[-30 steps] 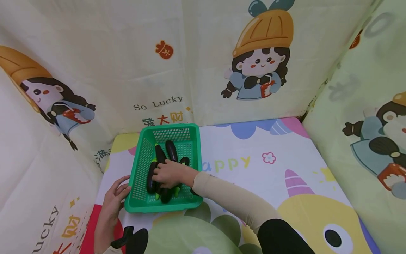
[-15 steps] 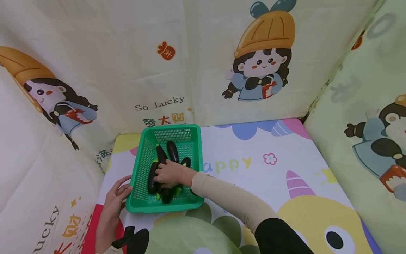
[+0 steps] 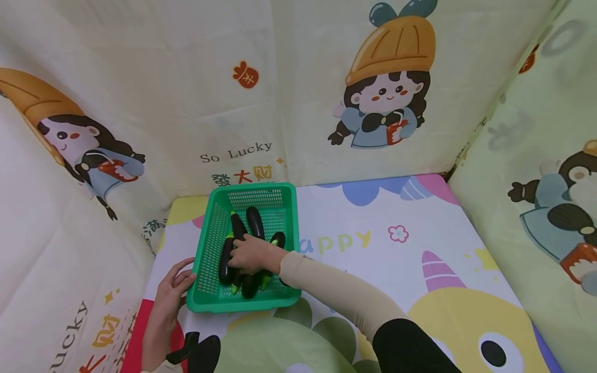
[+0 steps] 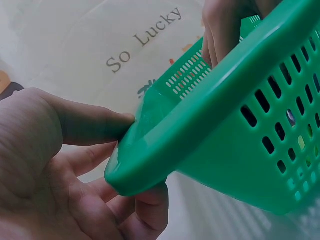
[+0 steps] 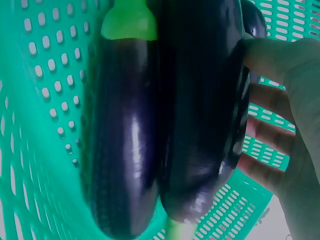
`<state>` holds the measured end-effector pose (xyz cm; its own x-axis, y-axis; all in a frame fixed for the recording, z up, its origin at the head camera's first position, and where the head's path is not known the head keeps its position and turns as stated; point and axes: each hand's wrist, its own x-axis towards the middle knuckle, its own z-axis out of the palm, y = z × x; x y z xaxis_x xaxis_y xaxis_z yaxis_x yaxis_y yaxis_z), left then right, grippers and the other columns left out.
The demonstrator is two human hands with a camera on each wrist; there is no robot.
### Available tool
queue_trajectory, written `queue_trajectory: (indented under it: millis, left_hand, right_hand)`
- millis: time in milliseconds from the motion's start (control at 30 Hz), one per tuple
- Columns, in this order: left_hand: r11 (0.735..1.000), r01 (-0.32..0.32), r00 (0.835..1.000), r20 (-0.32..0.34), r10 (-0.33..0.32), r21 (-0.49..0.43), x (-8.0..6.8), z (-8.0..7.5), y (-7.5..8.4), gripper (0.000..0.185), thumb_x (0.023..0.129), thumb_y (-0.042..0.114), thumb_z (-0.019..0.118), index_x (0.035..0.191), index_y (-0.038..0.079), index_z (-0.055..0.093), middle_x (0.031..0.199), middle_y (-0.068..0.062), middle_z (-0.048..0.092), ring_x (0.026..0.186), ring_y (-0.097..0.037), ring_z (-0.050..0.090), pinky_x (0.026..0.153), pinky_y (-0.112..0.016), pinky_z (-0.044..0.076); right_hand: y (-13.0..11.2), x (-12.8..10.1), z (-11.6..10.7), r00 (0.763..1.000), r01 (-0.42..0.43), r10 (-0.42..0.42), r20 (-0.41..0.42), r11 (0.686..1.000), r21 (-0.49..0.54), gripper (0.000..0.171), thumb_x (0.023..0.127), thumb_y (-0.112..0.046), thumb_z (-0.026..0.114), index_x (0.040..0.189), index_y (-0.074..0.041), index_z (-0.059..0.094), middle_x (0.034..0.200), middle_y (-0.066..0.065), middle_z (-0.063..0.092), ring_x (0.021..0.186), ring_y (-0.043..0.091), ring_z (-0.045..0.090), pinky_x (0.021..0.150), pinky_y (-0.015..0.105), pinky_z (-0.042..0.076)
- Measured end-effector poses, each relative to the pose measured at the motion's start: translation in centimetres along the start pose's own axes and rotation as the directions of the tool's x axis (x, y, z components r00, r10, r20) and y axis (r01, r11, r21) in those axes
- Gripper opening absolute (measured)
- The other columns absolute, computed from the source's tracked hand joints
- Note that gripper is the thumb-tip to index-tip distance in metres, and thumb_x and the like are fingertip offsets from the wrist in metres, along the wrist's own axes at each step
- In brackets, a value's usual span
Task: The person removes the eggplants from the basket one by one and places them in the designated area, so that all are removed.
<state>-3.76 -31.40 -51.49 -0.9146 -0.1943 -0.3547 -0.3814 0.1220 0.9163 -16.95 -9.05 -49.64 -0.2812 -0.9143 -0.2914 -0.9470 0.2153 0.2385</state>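
Basket on mat, at my 11 o'clock, hard against back-left corner of cloth walls. Eggplants in basket, lying lengthwise toward 12. My right hand inside basket, on eggplants. My left hand at basket's near-left corner, 9 o'clock side.

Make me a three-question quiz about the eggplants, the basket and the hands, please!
1. Where are the eggplants?
A. in the basket
B. on the mat
C. on the wall

2. What colour is the basket?
A. red
B. green
C. blue

3. What is the left hand doing?
A. waving in the air
B. lying flat on the mat
C. holding the basket's corner

Answers: 1 A, they lie inside its mesh walls. 2 B, all views show green plastic. 3 C, thumb and fingers grip the rim, while the right hand grasps an eggplant.
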Motion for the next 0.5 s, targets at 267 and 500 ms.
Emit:
queue_trajectory:
  millis: [267,500]
  left_hand:
    - [1.0,0.008,1.0,-0.006,-0.007,0.017,-0.1,0.1,0.17,0.061,0.105,0.035,0.06,0.159,0.016,0.036,0.103,0.029,0.07,0.096,0.003,0.067,0.082,-0.025,0.056]
    - [0.999,0.023,1.0,-0.008,-0.023,0.026,-0.18,0.2,0.32,0.063,0.105,0.035,0.06,0.16,0.017,0.035,0.103,0.03,0.069,0.097,0.003,0.067,0.083,-0.025,0.056]
  right_hand:
    - [0.07,-0.13,0.01,1.0,0.012,-0.011,-0.025,1.0,0.01,0.037,0.104,-0.05,0.057,0.14,-0.041,0.062,0.137,-0.015,0.066,0.124,0.014,0.056,0.097,0.034,0.05]
    - [0.29,-0.46,-0.11,0.999,0.018,-0.018,-0.045,1.0,-0.004,0.039,0.105,-0.05,0.056,0.142,-0.041,0.061,0.137,-0.013,0.065,0.125,0.014,0.056,0.101,0.034,0.05]
